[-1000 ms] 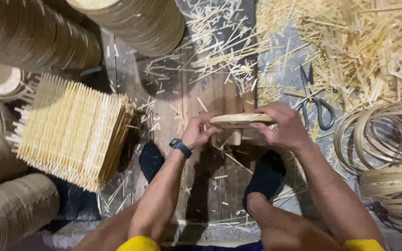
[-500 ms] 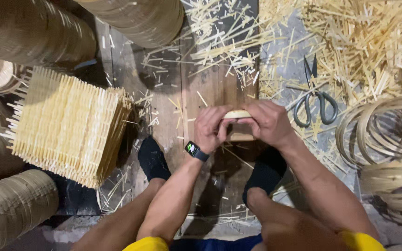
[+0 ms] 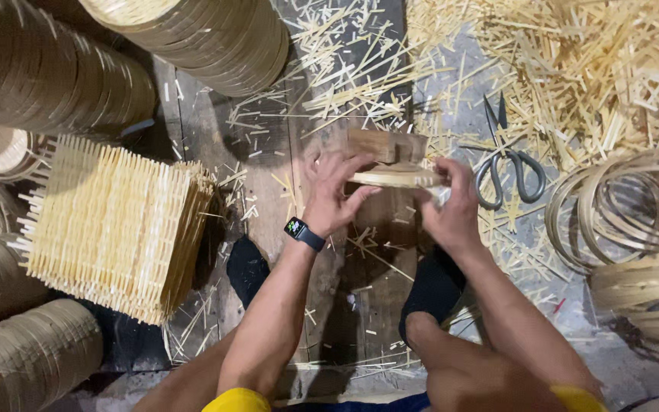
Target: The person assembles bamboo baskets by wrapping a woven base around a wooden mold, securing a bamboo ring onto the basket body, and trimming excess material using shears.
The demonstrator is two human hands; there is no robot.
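Far to my left, rolls of woven bamboo matting (image 3: 36, 80) are lying on their sides, and just inside them a stack of square slatted bamboo mats (image 3: 112, 229) is sitting on the floor. Above that stack, another big roll of matting (image 3: 207, 38) is lying near the top edge.

My left hand (image 3: 333, 194), with a dark smartwatch (image 3: 303, 233) on the wrist, is spreading its fingers wide and pressing against the left end of a thin, flat bamboo ring (image 3: 394, 178); the fingers are resting on it rather than wrapping fully around it. The ring is lying level between my hands, just above a small wooden block (image 3: 387, 145) on the plank floor (image 3: 268, 145), in front of my two black-socked feet (image 3: 432, 286).

My right hand (image 3: 451, 206) is curling around the right end of the ring, thumb on top, gripping it.

Just beside that hand, a pair of dark-handled scissors (image 3: 509, 164) is lying among bamboo offcuts (image 3: 573, 69). At the far right, loose bamboo hoops (image 3: 634, 221) are piling together.
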